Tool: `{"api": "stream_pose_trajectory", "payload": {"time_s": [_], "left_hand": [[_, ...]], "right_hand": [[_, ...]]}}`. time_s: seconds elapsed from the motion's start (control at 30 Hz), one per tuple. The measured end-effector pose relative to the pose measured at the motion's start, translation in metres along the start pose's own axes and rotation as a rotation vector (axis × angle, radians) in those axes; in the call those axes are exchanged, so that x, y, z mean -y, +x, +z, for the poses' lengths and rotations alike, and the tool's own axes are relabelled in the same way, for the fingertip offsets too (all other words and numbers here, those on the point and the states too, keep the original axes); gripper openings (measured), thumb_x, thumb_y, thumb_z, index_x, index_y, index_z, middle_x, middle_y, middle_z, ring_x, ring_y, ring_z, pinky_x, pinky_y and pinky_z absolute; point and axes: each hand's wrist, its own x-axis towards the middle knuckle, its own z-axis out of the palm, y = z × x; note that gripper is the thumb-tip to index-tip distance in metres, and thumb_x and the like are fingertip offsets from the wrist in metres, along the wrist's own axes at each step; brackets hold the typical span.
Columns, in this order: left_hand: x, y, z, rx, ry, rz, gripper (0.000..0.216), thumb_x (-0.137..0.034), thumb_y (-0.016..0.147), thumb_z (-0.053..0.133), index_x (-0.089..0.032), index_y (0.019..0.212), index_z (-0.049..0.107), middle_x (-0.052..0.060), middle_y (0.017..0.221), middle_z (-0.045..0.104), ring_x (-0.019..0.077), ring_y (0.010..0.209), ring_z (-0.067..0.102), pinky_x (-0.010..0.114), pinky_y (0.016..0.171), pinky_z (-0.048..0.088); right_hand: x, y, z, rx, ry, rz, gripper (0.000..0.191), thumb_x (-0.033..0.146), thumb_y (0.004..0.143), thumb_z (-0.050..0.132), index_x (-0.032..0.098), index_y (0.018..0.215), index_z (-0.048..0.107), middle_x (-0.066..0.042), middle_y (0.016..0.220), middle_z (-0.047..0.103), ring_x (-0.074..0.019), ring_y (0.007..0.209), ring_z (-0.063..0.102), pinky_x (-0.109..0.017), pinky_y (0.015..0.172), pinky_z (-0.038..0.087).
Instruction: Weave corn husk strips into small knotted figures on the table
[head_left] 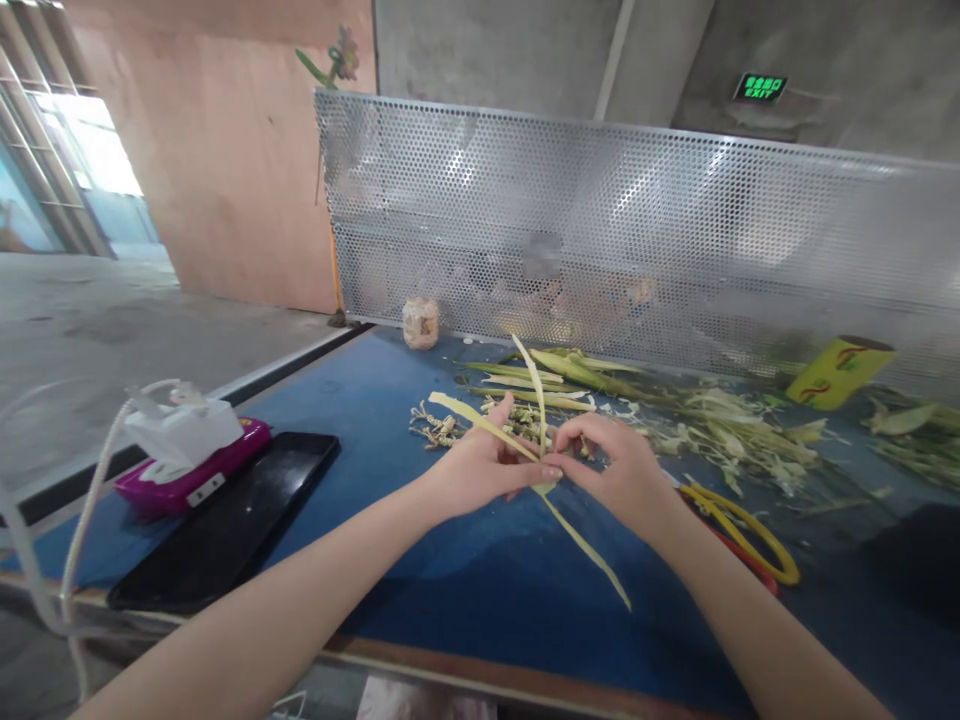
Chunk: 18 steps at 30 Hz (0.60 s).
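Pale yellow-green leaf strips (587, 552) cross one another between my two hands, above the blue tabletop. My left hand (491, 455) pinches them near the crossing, thumb and fingers closed. From the other side my right hand (611, 465) closes its thumb and index finger on the strips at the same spot. One end sticks up past my fingers and another trails down towards the table's front edge. Behind my hands lie small knotted plant pieces (439, 427), partly hidden. Scissors with yellow and red handles (750, 535) lie beside my right forearm.
Longer green leaves (592, 372) and shredded strips (750, 430) lie along the back, below a perforated metal screen (562, 200). A yellow cylinder (840, 372) leans at right, a jar (421, 323) stands at back left. A phone (232, 520) and a purple power strip (195, 475) with plugs are at left.
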Motion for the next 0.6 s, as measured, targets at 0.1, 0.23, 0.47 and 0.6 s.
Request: {"api": "stream_pose_trajectory", "payload": {"time_s": [0.1, 0.23, 0.47, 0.6], "left_hand": [[0.001, 0.002, 0.000, 0.013, -0.050, 0.015, 0.089, -0.026, 0.072, 0.061, -0.013, 0.137, 0.002, -0.007, 0.057, 0.053, 0.0061, 0.045, 0.042, 0.022, 0.047, 0.034], [0.001, 0.004, -0.002, 0.051, -0.073, 0.040, 0.075, -0.028, 0.072, 0.062, -0.016, 0.132, 0.018, -0.008, 0.055, 0.050, 0.0048, 0.045, 0.040, 0.020, 0.046, 0.033], [0.005, 0.003, 0.001, 0.074, -0.061, 0.028, 0.083, -0.025, 0.071, 0.063, -0.015, 0.133, 0.009, -0.002, 0.066, 0.059, 0.0060, 0.049, 0.045, 0.019, 0.045, 0.032], [0.007, 0.004, 0.002, 0.113, -0.067, 0.052, 0.071, -0.023, 0.070, 0.064, -0.016, 0.128, 0.022, 0.000, 0.070, 0.062, 0.0050, 0.049, 0.046, 0.018, 0.044, 0.032]], "right_hand": [[-0.001, 0.000, -0.002, -0.017, 0.000, 0.053, 0.012, 0.023, 0.080, 0.050, 0.021, 0.070, 0.054, 0.001, 0.068, 0.060, -0.0129, 0.064, 0.055, -0.024, 0.061, 0.043], [-0.009, 0.002, -0.002, -0.021, -0.020, 0.180, 0.015, 0.027, 0.083, 0.044, 0.022, 0.077, 0.057, -0.001, 0.074, 0.065, -0.0162, 0.071, 0.060, -0.029, 0.066, 0.045], [-0.001, 0.001, -0.005, 0.012, 0.244, 0.192, 0.032, 0.033, 0.083, 0.046, 0.023, 0.113, 0.051, -0.006, 0.101, 0.065, -0.0155, 0.072, 0.061, -0.027, 0.057, 0.047], [0.007, -0.002, -0.008, -0.009, 0.410, 0.132, 0.028, 0.031, 0.084, 0.046, 0.024, 0.110, 0.053, -0.002, 0.083, 0.065, -0.0127, 0.062, 0.056, -0.026, 0.055, 0.044]]}}
